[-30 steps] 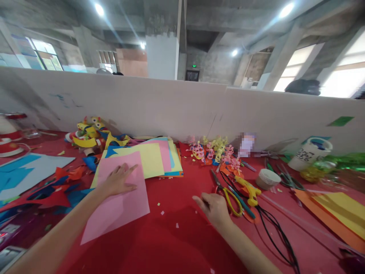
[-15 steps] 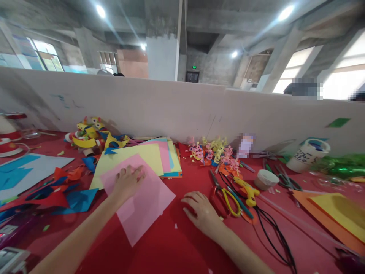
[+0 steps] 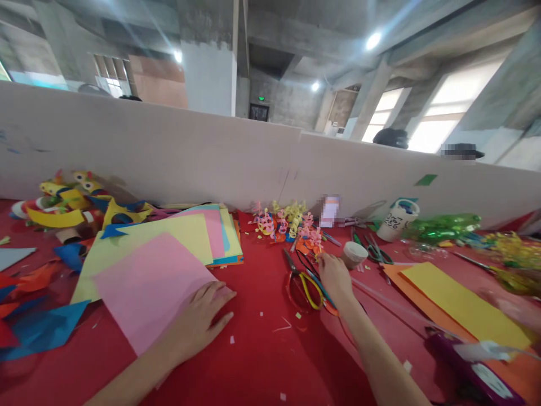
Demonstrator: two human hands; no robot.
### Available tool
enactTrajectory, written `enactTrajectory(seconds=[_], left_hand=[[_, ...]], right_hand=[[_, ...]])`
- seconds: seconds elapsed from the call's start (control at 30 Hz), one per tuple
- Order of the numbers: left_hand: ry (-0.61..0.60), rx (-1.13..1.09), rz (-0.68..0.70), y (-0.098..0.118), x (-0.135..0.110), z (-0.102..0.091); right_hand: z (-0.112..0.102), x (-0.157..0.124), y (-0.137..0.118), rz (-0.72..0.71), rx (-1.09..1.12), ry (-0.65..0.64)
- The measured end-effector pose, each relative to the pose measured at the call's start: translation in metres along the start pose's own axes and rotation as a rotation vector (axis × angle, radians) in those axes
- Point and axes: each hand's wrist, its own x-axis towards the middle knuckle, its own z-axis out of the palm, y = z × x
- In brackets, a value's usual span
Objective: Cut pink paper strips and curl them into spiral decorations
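Observation:
My left hand (image 3: 200, 318) lies open, fingers stretched, over the right corner of a sheet of pink paper (image 3: 147, 282). That sheet overlaps a stack of coloured paper with pale yellow (image 3: 190, 231) on top. My right hand (image 3: 336, 276) is closed over the spot where the yellow glue gun lay; it hides nearly all of the gun. Just left of those fingers rest scissors (image 3: 311, 290) with red and yellow handles, blades pointing away. Beyond the hand are small curled pink and yellow paper pieces (image 3: 291, 220).
A small white cup (image 3: 354, 255) stands right of my right hand, with dark-handled scissors (image 3: 376, 248) behind it. Orange and yellow sheets (image 3: 460, 304) lie at right near a purple power strip (image 3: 477, 366). Blue and red scraps (image 3: 46, 330) are at left. A white partition (image 3: 211, 152) borders the table.
My right hand has moved from the bare red table onto the glue gun and closed. The left hand has slid to the pink sheet's right corner. The view has turned right.

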Motion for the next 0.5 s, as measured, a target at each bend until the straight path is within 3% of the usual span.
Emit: enactTrajectory(seconds=[0.1,0.2,0.5], left_hand=[[0.004,-0.019,-0.023,-0.004,0.001,0.004],[0.016,0.008,-0.029,-0.006,0.002,0.006],[0.014,0.027,-0.009,-0.010,0.001,0.009]], right_hand=[[-0.002,0.009,0.028,0.019,-0.016,-0.018],[-0.002,0.018,0.035,-0.022,-0.004,-0.051],[0.020,0.063,-0.012,-0.174,-0.003,-0.211]])
